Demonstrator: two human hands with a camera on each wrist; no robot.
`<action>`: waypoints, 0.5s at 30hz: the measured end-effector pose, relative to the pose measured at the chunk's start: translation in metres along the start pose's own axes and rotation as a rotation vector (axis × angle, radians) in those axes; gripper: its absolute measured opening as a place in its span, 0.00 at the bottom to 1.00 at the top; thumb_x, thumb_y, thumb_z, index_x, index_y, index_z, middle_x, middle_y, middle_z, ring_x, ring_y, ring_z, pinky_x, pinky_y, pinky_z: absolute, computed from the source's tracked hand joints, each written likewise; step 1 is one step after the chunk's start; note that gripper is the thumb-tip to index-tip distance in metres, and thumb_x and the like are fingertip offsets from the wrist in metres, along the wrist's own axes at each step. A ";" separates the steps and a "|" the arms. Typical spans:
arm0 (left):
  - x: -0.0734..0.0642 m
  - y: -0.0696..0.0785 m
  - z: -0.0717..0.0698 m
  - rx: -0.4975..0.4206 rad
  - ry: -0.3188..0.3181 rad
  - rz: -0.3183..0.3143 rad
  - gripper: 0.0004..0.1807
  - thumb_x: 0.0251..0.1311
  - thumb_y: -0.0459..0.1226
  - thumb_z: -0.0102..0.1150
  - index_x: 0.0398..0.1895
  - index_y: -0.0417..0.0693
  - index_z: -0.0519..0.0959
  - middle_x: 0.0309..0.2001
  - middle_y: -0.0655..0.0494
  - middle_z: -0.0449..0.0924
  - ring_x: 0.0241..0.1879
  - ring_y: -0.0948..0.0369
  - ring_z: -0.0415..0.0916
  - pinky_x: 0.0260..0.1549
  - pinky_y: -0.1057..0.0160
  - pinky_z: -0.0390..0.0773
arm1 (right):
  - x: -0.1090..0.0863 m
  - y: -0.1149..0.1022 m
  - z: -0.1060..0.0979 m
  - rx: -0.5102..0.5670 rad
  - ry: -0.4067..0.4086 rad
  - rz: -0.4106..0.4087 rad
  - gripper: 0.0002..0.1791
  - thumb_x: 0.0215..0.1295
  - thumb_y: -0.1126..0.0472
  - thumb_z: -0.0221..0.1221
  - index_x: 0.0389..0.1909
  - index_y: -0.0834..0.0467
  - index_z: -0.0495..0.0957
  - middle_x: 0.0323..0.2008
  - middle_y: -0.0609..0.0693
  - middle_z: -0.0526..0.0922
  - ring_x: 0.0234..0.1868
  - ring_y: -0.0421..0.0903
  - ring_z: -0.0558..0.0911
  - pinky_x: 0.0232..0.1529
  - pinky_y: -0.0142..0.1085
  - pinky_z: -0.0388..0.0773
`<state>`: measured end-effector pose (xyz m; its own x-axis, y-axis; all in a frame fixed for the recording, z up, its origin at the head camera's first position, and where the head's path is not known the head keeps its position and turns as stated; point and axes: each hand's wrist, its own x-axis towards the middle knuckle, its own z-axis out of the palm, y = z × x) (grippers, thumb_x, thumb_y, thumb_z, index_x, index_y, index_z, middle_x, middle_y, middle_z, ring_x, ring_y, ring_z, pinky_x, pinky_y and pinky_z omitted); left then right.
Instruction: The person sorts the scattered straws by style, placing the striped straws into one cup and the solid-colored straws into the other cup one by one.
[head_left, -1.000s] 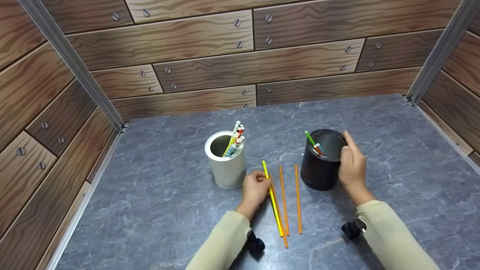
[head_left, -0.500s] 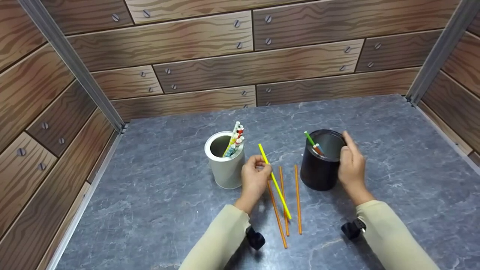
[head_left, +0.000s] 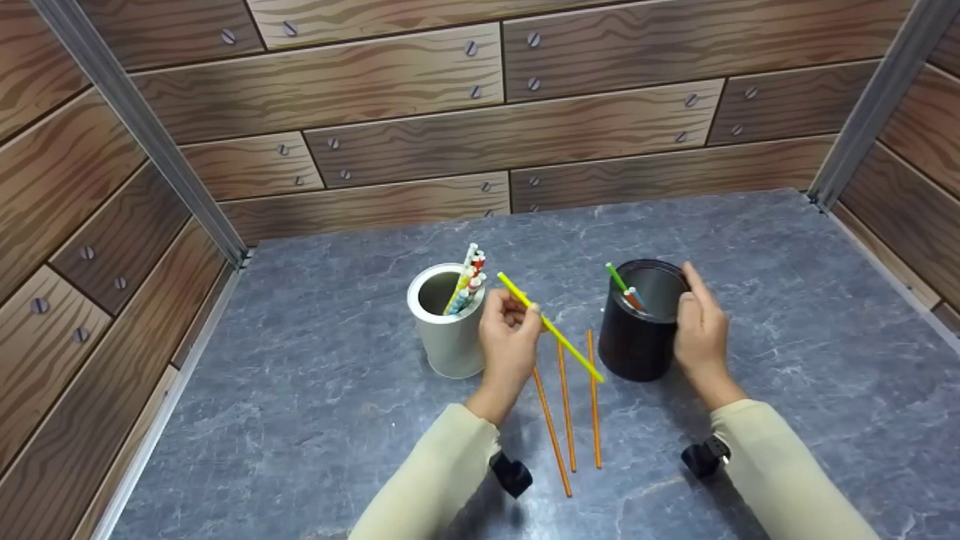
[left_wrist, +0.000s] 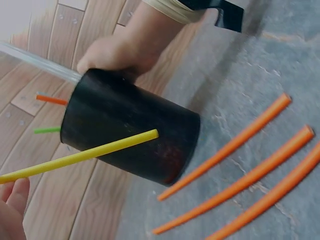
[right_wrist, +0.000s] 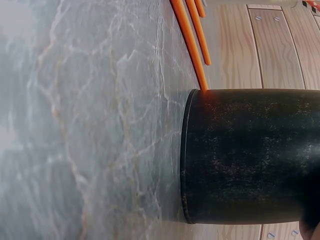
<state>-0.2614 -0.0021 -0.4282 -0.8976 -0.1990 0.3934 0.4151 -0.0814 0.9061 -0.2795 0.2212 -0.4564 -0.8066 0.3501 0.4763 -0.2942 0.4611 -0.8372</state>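
My left hand pinches a thin yellow straw between thumb and fingers. The straw slants above the table, its upper end near the white cup and its lower end pointing towards the black cup. In the left wrist view the yellow straw crosses in front of the black cup. My right hand holds the black cup at its right side, with one finger extended up by the rim; its other fingers are mostly hidden. Inside the cup stand a green straw and a few other straws.
A white cup with several patterned straws stands beside my left hand. Three orange straws lie on the grey marbled table between the cups. Wood-patterned walls enclose the back and sides.
My left hand has lifted the yellow straw off the table, moved it away from me and tilted its lower end rightwards. The right hand and black cup stay put.
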 end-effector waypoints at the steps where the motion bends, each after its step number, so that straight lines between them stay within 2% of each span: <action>1: 0.001 0.002 0.000 -0.015 0.000 0.011 0.06 0.52 0.23 0.52 0.33 0.33 0.67 0.28 0.50 0.70 0.24 0.64 0.71 0.27 0.56 0.80 | 0.000 0.000 0.000 0.001 -0.001 0.003 0.25 0.67 0.63 0.37 0.63 0.63 0.66 0.63 0.57 0.68 0.65 0.50 0.64 0.64 0.34 0.58; 3: 0.002 0.006 0.000 -0.049 0.001 0.026 0.06 0.53 0.23 0.52 0.33 0.32 0.67 0.28 0.50 0.70 0.24 0.64 0.71 0.28 0.53 0.80 | 0.000 0.000 0.000 0.000 0.002 0.001 0.25 0.66 0.63 0.37 0.63 0.64 0.66 0.62 0.58 0.68 0.64 0.50 0.64 0.64 0.34 0.58; 9: 0.006 0.019 0.001 -0.140 0.024 0.062 0.07 0.53 0.22 0.53 0.33 0.31 0.66 0.28 0.52 0.69 0.25 0.62 0.72 0.29 0.52 0.80 | 0.000 0.000 0.000 -0.007 0.014 -0.012 0.25 0.66 0.64 0.38 0.62 0.65 0.66 0.62 0.58 0.69 0.64 0.50 0.65 0.64 0.34 0.58; 15: 0.007 0.034 0.004 -0.246 0.067 0.078 0.08 0.56 0.22 0.51 0.35 0.32 0.63 0.30 0.53 0.68 0.29 0.63 0.74 0.32 0.58 0.81 | 0.000 0.001 0.001 -0.009 0.022 -0.017 0.24 0.66 0.64 0.39 0.62 0.65 0.67 0.61 0.59 0.69 0.64 0.51 0.66 0.64 0.33 0.59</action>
<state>-0.2539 -0.0027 -0.3938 -0.8530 -0.2778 0.4418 0.5136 -0.2962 0.8053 -0.2802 0.2212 -0.4570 -0.7904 0.3598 0.4958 -0.3027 0.4742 -0.8268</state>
